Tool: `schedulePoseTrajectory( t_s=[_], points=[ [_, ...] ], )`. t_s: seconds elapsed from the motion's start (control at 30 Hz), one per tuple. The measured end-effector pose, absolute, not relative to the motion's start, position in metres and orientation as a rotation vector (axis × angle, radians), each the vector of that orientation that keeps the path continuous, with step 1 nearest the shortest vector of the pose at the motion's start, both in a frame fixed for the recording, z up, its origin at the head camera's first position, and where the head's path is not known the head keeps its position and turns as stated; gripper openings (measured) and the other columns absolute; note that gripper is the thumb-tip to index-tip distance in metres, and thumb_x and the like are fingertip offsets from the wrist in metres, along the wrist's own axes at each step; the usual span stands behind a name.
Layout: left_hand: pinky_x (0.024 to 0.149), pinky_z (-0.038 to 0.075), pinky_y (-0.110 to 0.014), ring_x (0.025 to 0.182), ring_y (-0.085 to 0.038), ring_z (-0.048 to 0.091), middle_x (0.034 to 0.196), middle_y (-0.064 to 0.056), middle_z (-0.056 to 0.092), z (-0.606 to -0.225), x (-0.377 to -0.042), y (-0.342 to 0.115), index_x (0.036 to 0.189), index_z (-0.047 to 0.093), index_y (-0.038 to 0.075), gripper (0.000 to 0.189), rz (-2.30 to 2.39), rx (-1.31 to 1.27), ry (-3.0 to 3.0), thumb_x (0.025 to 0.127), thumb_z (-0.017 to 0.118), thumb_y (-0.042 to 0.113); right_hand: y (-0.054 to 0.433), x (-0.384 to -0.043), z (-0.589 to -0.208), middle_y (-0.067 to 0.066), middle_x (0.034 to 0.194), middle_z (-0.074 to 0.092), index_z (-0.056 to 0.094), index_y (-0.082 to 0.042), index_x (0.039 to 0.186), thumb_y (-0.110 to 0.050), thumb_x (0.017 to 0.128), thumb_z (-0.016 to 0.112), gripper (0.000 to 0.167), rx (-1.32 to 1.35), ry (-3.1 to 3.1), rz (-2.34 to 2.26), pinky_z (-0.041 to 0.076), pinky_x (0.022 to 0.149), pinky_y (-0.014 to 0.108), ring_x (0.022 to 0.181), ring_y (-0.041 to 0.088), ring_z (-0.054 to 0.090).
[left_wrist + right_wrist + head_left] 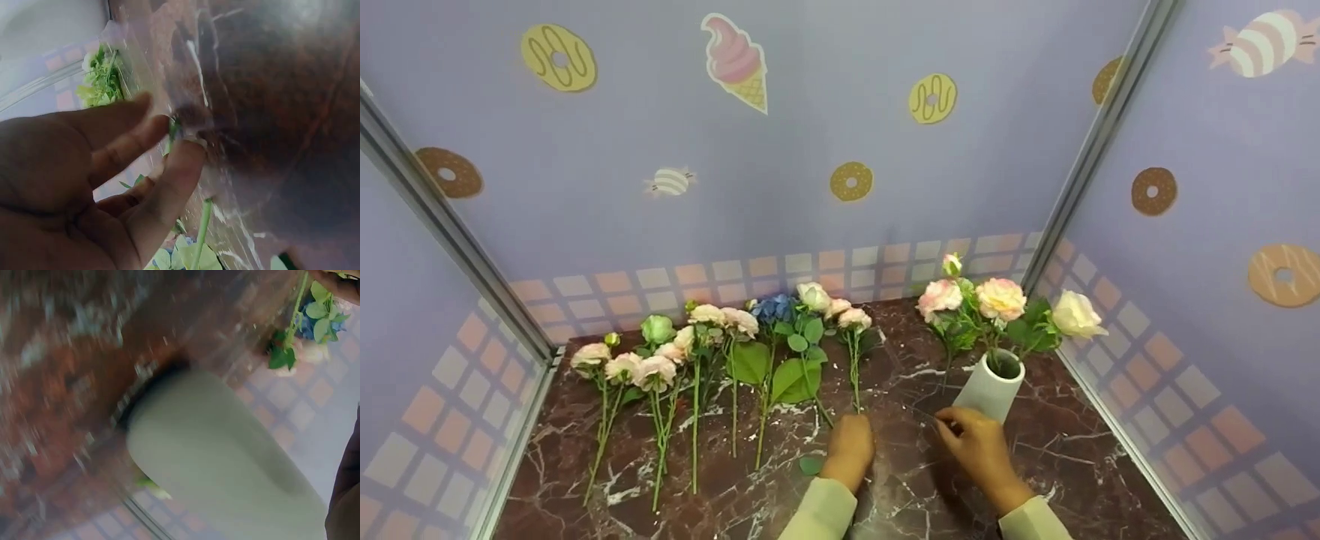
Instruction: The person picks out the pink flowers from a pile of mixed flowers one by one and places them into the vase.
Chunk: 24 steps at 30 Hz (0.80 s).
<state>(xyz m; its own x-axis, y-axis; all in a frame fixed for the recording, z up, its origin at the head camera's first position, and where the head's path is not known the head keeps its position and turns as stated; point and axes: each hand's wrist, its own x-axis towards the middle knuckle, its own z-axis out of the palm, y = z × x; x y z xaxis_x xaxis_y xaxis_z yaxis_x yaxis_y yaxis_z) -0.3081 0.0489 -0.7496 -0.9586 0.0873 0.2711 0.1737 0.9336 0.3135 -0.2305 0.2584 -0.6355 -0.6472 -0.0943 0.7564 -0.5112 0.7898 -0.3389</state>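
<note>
My left hand (850,446) pinches the lower end of a green stem (171,135) between thumb and fingers. In the head view that stem rises to pale pink flowers (855,319) at the right end of a row lying on the table. My right hand (976,442) hovers in front of a white vase (988,394), fingers loosely bent and holding nothing visible. Two pink-and-cream flowers (1001,298), a small bud (952,264) and a white rose (1076,315) stand in the vase. The vase's pale side (208,444) fills much of the right wrist view.
To the left lie several more stems: pink flowers (654,373), a pale green one (658,328), a blue hydrangea (774,308) and a white rose (813,296). A loose leaf (811,465) rests by the left wrist. Patterned walls enclose the dark marble table (915,495).
</note>
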Motion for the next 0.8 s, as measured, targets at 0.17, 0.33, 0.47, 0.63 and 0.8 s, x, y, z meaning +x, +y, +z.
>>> schedulePoseTrajectory(
  t_s=[0.17,0.33,0.47,0.63,0.8],
  points=[
    [0.058,0.065,-0.044,0.066,-0.034,0.078,0.073,-0.016,0.077,-0.747,-0.305,0.044,0.073,0.075,0.004,0.018,-0.478,-0.199,-2.724,0.09,0.075,-0.003,0.259,-0.228,-0.642,0.001,0.08,0.081,0.084,-0.01,0.088,0.007,0.076,0.094,0.023,0.38,-2.274,0.776,0.058,0.065,0.021,0.07,0.015,0.071],
    [0.063,0.067,-0.047,0.069,-0.036,0.079,0.074,-0.015,0.078,-0.753,-0.312,0.038,0.069,0.074,0.007,0.018,-0.576,-0.126,-2.77,0.08,0.085,-0.002,0.256,-0.226,-0.644,-0.002,0.079,0.08,0.084,-0.013,0.086,0.004,0.08,0.094,0.021,0.334,-2.362,0.788,0.06,0.064,0.027,0.07,0.011,0.071],
    [0.076,0.069,-0.048,0.079,-0.037,0.081,0.081,-0.015,0.081,-0.748,-0.31,0.027,0.073,0.077,0.006,0.018,-0.691,-0.055,-2.87,0.071,0.094,0.004,0.254,-0.225,-0.647,-0.003,0.079,0.08,0.084,-0.013,0.086,0.004,0.081,0.092,0.02,0.307,-2.409,0.816,0.061,0.064,0.029,0.07,0.008,0.07],
    [0.076,0.068,-0.049,0.078,-0.035,0.079,0.082,-0.014,0.08,-0.743,-0.308,0.016,0.076,0.076,0.005,0.019,-0.826,-0.015,-2.962,0.075,0.092,0.015,0.253,-0.225,-0.65,-0.001,0.08,0.081,0.084,-0.011,0.087,0.005,0.082,0.09,0.018,0.318,-2.417,0.861,0.063,0.064,0.031,0.071,0.009,0.071],
    [0.058,0.053,-0.039,0.062,-0.022,0.06,0.067,-0.003,0.066,-0.729,-0.303,0.001,0.065,0.062,0.015,0.025,-1.255,-0.083,-2.924,0.084,0.078,0.016,0.253,-0.225,-0.647,-0.002,0.081,0.082,0.085,-0.011,0.088,0.005,0.084,0.089,0.017,0.298,-2.459,0.895,0.063,0.066,0.03,0.073,0.009,0.071]
  ],
)
